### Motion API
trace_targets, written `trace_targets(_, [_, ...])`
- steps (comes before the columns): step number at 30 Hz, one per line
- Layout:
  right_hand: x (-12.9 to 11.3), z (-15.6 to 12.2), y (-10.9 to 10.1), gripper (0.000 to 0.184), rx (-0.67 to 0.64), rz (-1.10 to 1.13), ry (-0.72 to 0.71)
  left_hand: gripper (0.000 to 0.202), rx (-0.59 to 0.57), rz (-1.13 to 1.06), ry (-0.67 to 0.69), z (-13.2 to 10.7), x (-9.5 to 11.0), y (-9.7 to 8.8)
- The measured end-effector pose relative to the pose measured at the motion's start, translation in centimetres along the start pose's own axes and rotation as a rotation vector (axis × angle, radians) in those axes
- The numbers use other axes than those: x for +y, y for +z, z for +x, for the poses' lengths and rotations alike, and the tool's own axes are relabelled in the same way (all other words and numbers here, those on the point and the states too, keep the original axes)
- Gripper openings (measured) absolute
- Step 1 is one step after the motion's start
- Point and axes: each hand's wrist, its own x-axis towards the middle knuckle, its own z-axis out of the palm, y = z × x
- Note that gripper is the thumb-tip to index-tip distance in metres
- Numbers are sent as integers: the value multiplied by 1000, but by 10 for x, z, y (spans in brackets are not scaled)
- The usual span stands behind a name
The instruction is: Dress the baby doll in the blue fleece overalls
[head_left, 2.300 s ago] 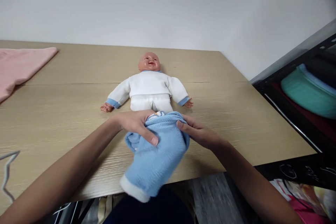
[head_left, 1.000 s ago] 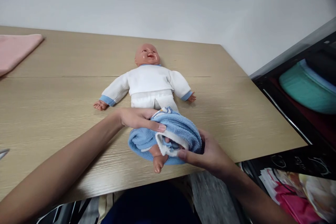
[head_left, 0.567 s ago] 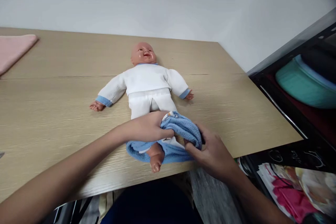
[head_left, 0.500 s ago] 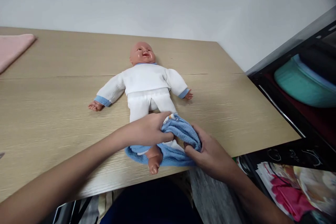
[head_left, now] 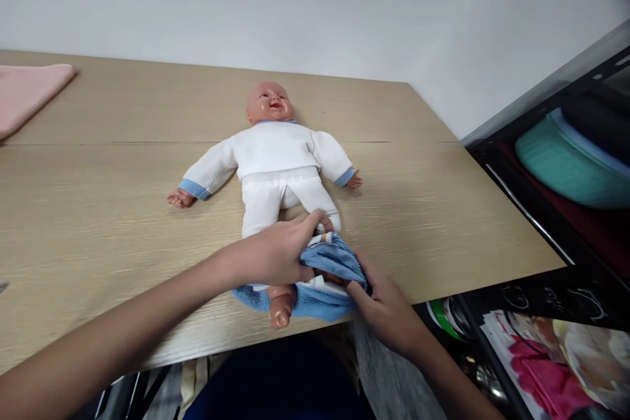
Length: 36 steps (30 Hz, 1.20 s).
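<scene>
A baby doll lies on its back on the table, head toward the wall, in a white top with blue cuffs and white cloth over its legs. Blue fleecy pants are bunched around its lower legs at the table's front edge. One bare foot pokes out on the left; the other is mostly hidden in the cloth. My left hand crosses the doll's legs and pinches the bunched waistband near a small white and orange patch. My right hand grips the right side of the same pants, thumb in front.
A folded pink cloth lies at the table's far left. The wooden table meets a white wall behind. At the right stands a black rack holding a teal basin, with a pink item lower down.
Both hands have drawn the bunched blue pants slightly down and left. The right leg has gone further into the cloth, and the visible foot has shifted a little left.
</scene>
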Motion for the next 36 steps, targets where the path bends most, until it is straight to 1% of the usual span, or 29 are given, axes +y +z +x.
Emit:
trace_targets(3, [13, 5, 11, 41, 35, 201, 22, 64, 65, -157, 70, 2, -6, -2])
trace_targets(6, [18, 14, 20, 37, 105, 316, -34, 64, 93, -337, 134, 4, -12, -7])
trace_targets(8, [17, 21, 22, 35, 161, 304, -116, 67, 96, -419, 168, 4, -16, -12])
trace_targets(10, [14, 28, 19, 36, 229, 233, -212, 70, 102, -442, 192, 3, -21, -18])
trace_targets(12, [11, 34, 11, 38, 297, 161, -302, 68, 110, -428, 195, 2, -24, -23])
trace_targets(14, [7, 40, 0, 40, 303, 161, -352, 61, 107, -419, 180, 2, -26, -27])
trace_targets(16, [5, 45, -11, 39, 238, 233, -332, 47, 107, -431, 183, 3, -27, -30])
trace_targets(19, [6, 58, -28, 25, 94, 316, -241, 31, 103, -440, 205, 6, -27, -32])
trace_targets(21, [8, 70, -38, 28, -34, 317, -189, 26, 75, -441, 208, 9, -28, -32])
trace_targets(24, [9, 91, -50, 43, -252, 304, -136, 25, 34, -460, 194, 11, -28, -32])
trace_targets(25, [9, 98, -54, 43, -309, 302, -124, 26, 36, -449, 180, 10, -27, -33])
trace_targets(27, [5, 106, -62, 42, -382, 297, -117, 31, 54, -384, 137, 8, -21, -34])
trace_targets(29, [-1, 110, -70, 42, -417, 255, -154, 38, 88, -267, 79, 1, -14, -35])
trace_targets(31, [-9, 109, -77, 41, -414, 144, -225, 44, 163, -142, 30, -12, -7, -33])
trace_targets(33, [-19, 105, -80, 38, -378, 15, -302, 48, 285, -52, -2, -30, -6, -28])
trace_targets(36, [-32, 101, -77, 31, -315, -66, -379, 48, 482, 39, -69, -62, -16, -15])
